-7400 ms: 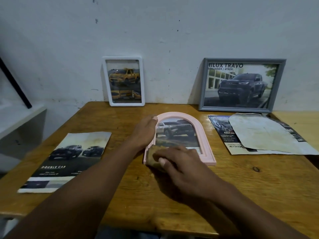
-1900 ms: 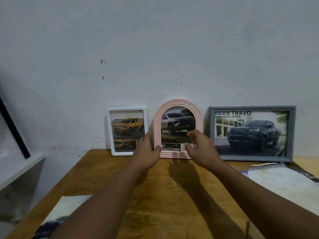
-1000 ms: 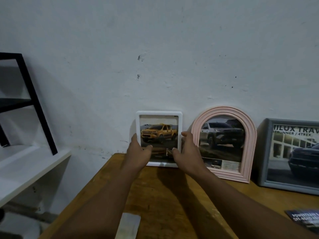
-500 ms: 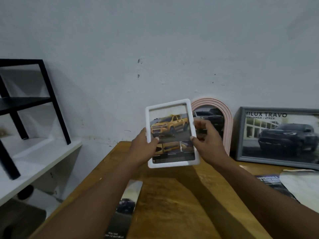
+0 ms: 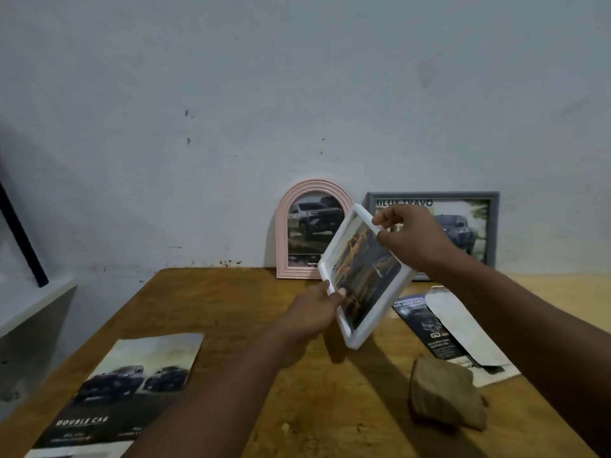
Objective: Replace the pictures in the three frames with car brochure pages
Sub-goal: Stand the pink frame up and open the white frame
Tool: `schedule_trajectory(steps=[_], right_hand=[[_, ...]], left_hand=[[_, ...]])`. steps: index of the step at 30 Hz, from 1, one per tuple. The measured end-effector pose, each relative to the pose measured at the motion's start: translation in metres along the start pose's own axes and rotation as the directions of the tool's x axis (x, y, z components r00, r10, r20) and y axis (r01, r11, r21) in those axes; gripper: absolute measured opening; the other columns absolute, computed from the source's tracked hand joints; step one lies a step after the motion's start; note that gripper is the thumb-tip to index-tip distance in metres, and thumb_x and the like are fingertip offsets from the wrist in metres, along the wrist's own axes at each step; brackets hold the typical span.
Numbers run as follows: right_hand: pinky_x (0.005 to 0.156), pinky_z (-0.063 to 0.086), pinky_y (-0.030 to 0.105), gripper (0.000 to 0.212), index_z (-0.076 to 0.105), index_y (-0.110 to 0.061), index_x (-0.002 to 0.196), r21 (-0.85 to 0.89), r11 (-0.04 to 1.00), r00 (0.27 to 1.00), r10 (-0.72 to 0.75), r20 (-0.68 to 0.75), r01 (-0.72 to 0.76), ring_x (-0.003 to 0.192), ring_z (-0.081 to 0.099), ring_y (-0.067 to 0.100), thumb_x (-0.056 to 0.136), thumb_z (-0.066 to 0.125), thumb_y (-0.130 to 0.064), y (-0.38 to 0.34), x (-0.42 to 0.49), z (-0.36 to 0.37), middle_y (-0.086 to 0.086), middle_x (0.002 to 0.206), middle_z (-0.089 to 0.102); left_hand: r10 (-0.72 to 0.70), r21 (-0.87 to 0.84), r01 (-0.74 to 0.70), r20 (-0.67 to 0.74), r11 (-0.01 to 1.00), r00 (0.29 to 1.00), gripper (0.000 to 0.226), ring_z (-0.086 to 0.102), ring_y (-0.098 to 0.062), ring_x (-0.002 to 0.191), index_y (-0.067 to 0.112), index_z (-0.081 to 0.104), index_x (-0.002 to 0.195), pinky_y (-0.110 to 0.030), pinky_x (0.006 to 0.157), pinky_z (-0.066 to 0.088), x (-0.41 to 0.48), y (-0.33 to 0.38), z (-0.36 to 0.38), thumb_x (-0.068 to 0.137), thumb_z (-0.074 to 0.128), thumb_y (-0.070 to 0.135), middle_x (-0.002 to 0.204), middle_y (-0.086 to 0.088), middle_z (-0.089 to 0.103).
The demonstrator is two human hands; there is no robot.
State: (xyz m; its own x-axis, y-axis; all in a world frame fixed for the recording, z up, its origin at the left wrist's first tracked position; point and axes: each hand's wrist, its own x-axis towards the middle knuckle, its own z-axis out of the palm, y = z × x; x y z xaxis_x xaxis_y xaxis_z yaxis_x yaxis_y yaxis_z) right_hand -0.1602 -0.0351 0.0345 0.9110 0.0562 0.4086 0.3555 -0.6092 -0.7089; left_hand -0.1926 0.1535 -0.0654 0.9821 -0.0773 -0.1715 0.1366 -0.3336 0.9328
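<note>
The pink frame (image 5: 314,226) and grey frame (image 5: 463,226) lean on the wall, car pages in. The left hand (image 5: 314,314) and right hand (image 5: 413,239) grip the tilted white frame (image 5: 365,279), which looks filled too, so little seems left.

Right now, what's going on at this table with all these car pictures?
A person holds a white frame tilted above the wooden table, left hand gripping its lower edge, right hand pinching its top edge. It holds a blurred yellowish picture. A pink arched frame and a grey frame lean against the wall behind, both showing car pictures. Brochure pages and a brown cloth lie on the table.
</note>
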Motion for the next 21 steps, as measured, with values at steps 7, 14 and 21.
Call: schedule_trajectory(steps=[7,14,21], right_hand=[[0.077,0.051,0.027,0.028,0.067,-0.015,0.112,-0.272,0.962,0.992,0.001,0.129,0.034,0.099,0.059,0.017,0.085,0.072,-0.01,-0.024,-0.008,0.031,0.005,0.118,0.063],[0.075,0.058,0.034,0.026,0.057,-0.023,0.117,-0.078,0.997,0.955,0.007,0.298,0.017,0.089,0.061,0.013,0.093,0.065,-0.028,-0.019,-0.016,0.08,-0.002,0.108,0.061],[0.09,0.053,0.039,0.039,0.055,-0.026,0.126,-0.348,0.933,0.947,0.192,0.257,-0.095,0.111,0.054,0.019,0.091,0.063,-0.042,0.061,-0.04,0.109,0.0,0.127,0.058]], left_hand=[[0.094,0.091,-0.084,-0.102,0.992,0.99,0.058,0.042,-0.029,0.141,0.037,0.034,0.154,-0.048,0.113,0.038,0.008,0.012,-0.006,0.102,0.033,0.062,0.161,0.003,0.035],[0.005,-0.127,-0.028,-0.183,0.991,0.983,0.026,0.066,-0.026,0.097,0.033,0.049,0.099,-0.041,0.087,0.057,0.003,0.034,-0.057,0.107,0.031,0.05,0.105,-0.003,0.064],[-0.099,-0.088,0.086,-0.161,0.992,0.982,0.03,0.067,-0.023,0.088,0.03,0.06,0.102,-0.048,0.092,0.057,0.001,-0.023,-0.061,0.106,0.037,0.049,0.101,-0.005,0.069]])
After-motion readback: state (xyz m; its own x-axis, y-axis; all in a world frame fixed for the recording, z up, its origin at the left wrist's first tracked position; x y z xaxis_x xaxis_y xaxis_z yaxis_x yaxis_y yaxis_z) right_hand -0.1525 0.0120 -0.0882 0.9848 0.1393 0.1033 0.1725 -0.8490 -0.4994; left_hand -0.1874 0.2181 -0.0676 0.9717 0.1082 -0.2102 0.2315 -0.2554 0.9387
